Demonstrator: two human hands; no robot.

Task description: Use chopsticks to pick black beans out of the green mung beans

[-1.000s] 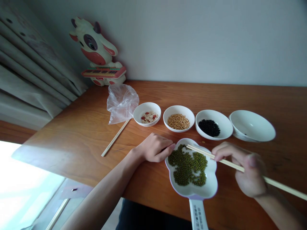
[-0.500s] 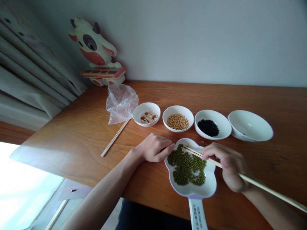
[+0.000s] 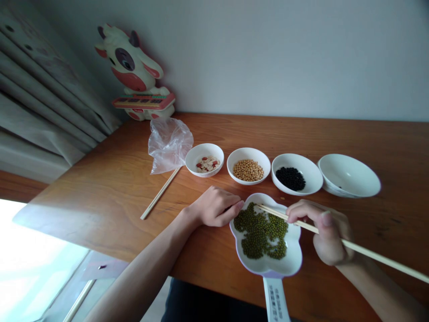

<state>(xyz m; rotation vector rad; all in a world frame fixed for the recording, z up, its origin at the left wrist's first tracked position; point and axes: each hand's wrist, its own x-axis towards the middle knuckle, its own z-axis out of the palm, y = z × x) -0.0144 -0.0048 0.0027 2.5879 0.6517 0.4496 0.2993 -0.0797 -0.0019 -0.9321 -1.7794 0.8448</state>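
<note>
A white flower-shaped dish point(image 3: 292, 261) with a lilac rim holds green mung beans point(image 3: 256, 235). My left hand point(image 3: 217, 208) rests on the table with curled fingers, thumb and forefinger closed on the dish's upper left rim. In my right hand point(image 3: 323, 230) is a pair of wooden chopsticks point(image 3: 375, 256), held over the dish's right side. Their tips sit close together at the far edge of the mung beans; no bean can be made out between them. A white strip point(image 3: 276, 299) printed with dark characters extends from the dish's near side.
Behind the dish stand white bowls in a row: one with pale and reddish flakes point(image 3: 208, 164), one with soybeans point(image 3: 248, 170), one with black beans point(image 3: 290, 179), and one bowl point(image 3: 351, 172) with a dark speck. Other chopsticks point(image 3: 161, 193), a plastic bag point(image 3: 170, 145) and a cow toy point(image 3: 136, 74) are left.
My right hand has shifted slightly right and up along the chopsticks, and their rear end has risen a little. The tips stay near the same spot. My left hand has not moved.
</note>
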